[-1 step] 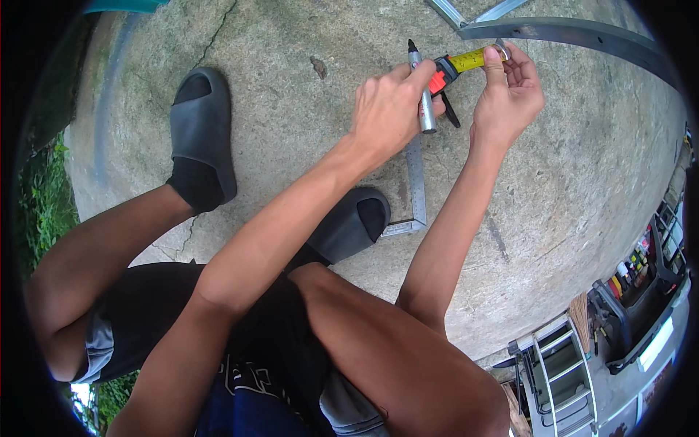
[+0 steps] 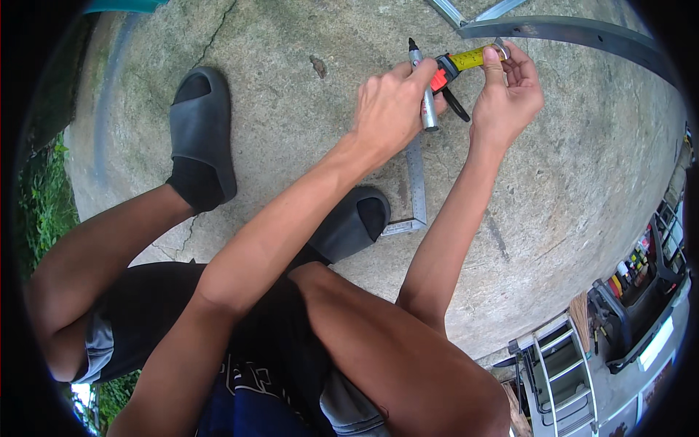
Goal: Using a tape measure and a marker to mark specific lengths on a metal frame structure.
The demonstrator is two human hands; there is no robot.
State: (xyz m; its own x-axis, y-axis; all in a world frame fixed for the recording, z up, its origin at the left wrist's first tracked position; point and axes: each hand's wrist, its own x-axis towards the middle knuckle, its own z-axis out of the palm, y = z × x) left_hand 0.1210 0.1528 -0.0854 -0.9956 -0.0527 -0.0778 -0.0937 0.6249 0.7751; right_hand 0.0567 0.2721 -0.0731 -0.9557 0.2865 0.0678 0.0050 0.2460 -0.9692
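My left hand [image 2: 389,105] is closed around a black and red tape measure [image 2: 440,77]. Between its thumb and palm is a grey marker [image 2: 428,102], its dark tip pointing away from me. A short stretch of yellow blade [image 2: 467,60] runs out of the case to the right. At the blade's metal end, my right hand [image 2: 507,91] pinches with thumb and fingers. From the case hangs a black wrist strap [image 2: 457,106]. Below my left hand, a metal square [image 2: 416,182] lies on the concrete beside my right shoe; its upper part is hidden by the hand.
A long grey metal bar [image 2: 568,32] lies on the concrete floor [image 2: 291,124] beyond my hands, touching lighter metal pieces [image 2: 445,10]. My dark slides [image 2: 202,131] stand on the left and centre. At lower right are a ladder [image 2: 561,371], a broom [image 2: 580,320] and shelved items.
The black strap has swung slightly to the right and down. The marker has shifted up a little with my left hand; both grips stay the same.
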